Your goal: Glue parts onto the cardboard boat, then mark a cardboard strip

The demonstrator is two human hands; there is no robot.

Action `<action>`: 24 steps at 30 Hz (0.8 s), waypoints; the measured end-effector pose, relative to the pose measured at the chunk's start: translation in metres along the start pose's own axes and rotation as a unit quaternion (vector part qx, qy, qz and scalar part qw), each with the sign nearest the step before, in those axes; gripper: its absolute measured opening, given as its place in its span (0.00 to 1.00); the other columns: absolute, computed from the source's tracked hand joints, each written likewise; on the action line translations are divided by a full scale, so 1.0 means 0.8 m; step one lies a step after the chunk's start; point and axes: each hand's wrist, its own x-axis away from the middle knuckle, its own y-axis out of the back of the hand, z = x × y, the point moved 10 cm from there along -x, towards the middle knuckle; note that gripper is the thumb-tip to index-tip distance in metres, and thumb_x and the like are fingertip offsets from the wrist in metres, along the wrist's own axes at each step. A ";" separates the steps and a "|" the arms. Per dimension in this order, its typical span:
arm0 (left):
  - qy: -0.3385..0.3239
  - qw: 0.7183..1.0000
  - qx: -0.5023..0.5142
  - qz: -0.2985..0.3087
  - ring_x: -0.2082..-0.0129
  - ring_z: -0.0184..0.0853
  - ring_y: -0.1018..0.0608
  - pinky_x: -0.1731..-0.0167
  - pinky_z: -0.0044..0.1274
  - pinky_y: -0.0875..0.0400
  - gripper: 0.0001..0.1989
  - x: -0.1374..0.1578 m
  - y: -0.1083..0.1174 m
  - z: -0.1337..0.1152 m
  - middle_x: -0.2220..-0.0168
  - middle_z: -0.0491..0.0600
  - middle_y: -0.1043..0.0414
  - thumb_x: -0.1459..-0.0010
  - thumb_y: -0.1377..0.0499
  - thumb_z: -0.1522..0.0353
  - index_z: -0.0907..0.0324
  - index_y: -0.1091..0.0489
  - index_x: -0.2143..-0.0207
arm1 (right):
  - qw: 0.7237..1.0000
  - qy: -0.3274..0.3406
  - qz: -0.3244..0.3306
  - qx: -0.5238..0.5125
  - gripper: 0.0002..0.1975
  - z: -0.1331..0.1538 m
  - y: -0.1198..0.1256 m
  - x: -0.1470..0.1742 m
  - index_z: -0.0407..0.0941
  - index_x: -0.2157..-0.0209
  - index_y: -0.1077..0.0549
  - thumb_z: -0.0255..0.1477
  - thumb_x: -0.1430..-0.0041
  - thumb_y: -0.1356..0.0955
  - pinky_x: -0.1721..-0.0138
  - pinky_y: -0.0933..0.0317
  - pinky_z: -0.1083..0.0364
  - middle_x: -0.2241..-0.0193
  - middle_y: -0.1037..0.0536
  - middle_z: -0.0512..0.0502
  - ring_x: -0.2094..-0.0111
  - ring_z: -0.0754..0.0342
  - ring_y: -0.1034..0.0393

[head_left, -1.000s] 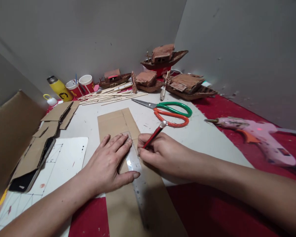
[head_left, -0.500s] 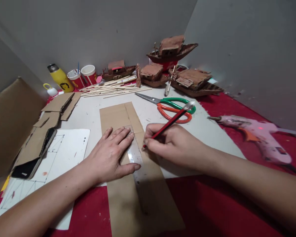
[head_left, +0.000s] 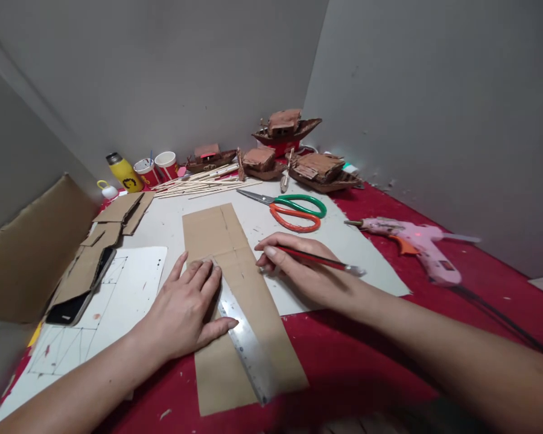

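Note:
My left hand lies with fingers spread over a clear ruler, which slants across a long strip of cardboard. Thin pencil lines show on the strip near its far end. At the strip's right edge, my right hand is closed around a red and black pencil. The pencil lies back almost flat across the hand, and its writing tip is hidden by the fingers. Beyond that hand, scissors with one green and one orange handle rest on the white sheet.
A pink glue gun lies on the red cloth at right. Several model boats, thin sticks, paper cups and a yellow bottle stand behind. At left are cardboard pieces, a phone and a drawing.
The pencil has tipped back from the cardboard, and my right hand has shifted off it to the right. The ruler now slants more across the strip under my left hand. The view has tilted up.

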 end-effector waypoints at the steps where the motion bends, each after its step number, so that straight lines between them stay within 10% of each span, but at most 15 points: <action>1: 0.006 1.000 0.000 0.002 0.46 0.54 0.30 0.40 0.49 0.50 0.37 0.004 0.003 -0.002 0.44 0.67 0.33 0.42 0.47 0.47 0.69 0.34 0.44 | 0.999 0.026 -0.001 0.032 0.13 0.004 0.000 0.001 0.44 0.59 0.29 0.37 0.34 0.40 0.64 0.32 0.55 0.67 0.21 0.45 0.66 0.53 0.25; 7: 0.120 0.982 0.142 -0.020 0.50 0.48 0.26 0.43 0.45 0.42 0.28 0.026 0.013 0.039 0.49 0.60 0.27 0.37 0.49 0.53 0.63 0.35 0.44 | 0.960 0.082 0.014 0.266 0.14 0.010 -0.011 0.004 0.42 0.52 0.31 0.32 0.37 0.37 0.57 0.34 0.48 0.59 0.21 0.38 0.58 0.45 0.26; 13: 0.370 0.819 0.425 -0.106 0.54 0.43 0.24 0.56 0.32 0.31 0.29 0.056 -0.023 0.134 0.51 0.58 0.26 0.40 0.47 0.52 0.63 0.35 0.44 | 0.927 0.121 0.055 0.352 0.22 0.000 -0.041 0.012 0.37 0.45 0.34 0.31 0.39 0.34 0.48 0.38 0.43 0.52 0.25 0.32 0.50 0.41 0.31; 24: 0.400 0.657 0.631 -0.098 0.74 0.31 0.25 0.71 0.23 0.32 0.25 0.060 -0.051 0.120 0.68 0.49 0.26 0.49 0.36 0.58 0.63 0.32 0.53 | 0.925 0.147 0.047 0.347 0.25 0.020 -0.039 0.019 0.38 0.44 0.35 0.32 0.42 0.32 0.48 0.38 0.40 0.51 0.26 0.31 0.49 0.39 0.32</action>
